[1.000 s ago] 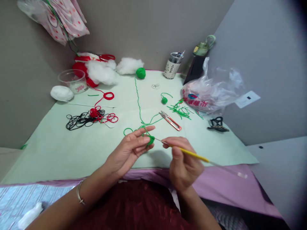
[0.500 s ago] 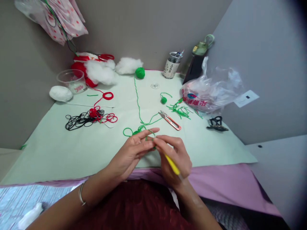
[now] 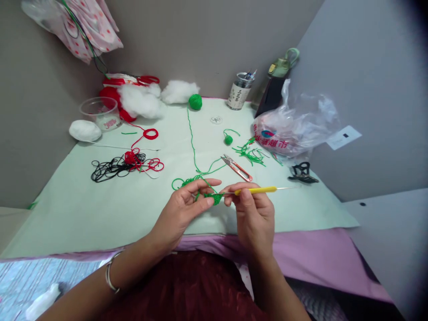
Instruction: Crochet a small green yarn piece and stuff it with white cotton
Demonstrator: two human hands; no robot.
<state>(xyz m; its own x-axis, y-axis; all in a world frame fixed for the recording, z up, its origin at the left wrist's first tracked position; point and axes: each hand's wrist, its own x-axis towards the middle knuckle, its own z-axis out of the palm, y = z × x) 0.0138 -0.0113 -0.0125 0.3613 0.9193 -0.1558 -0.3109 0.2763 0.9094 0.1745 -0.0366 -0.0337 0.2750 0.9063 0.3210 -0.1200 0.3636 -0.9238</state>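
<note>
Between the thumb and fingers of my left hand (image 3: 182, 207) is a small green crocheted piece (image 3: 216, 199), with green yarn running over the raised index finger. My right hand (image 3: 256, 211) grips a yellow-handled crochet hook (image 3: 259, 190), held nearly level, its metal tip at the green piece. Loose green yarn (image 3: 187, 182) lies just behind my left hand. From there a strand leads back to a green yarn ball (image 3: 195, 102). Orange thread snips (image 3: 238, 169) rest on the mat beyond my right hand.
On the left lie black cord (image 3: 109, 169), red yarn (image 3: 151, 133), a white yarn ball (image 3: 84, 130) and a clear tub (image 3: 100, 113). White stuffing (image 3: 179, 91) sits at the back. Rightward are green scraps (image 3: 250, 154), a plastic bag (image 3: 290, 129) and a black hair clip (image 3: 302, 173).
My right hand has turned and shifted slightly right, swinging the hook from a steep slant to nearly level. More of the green piece shows between the hands.
</note>
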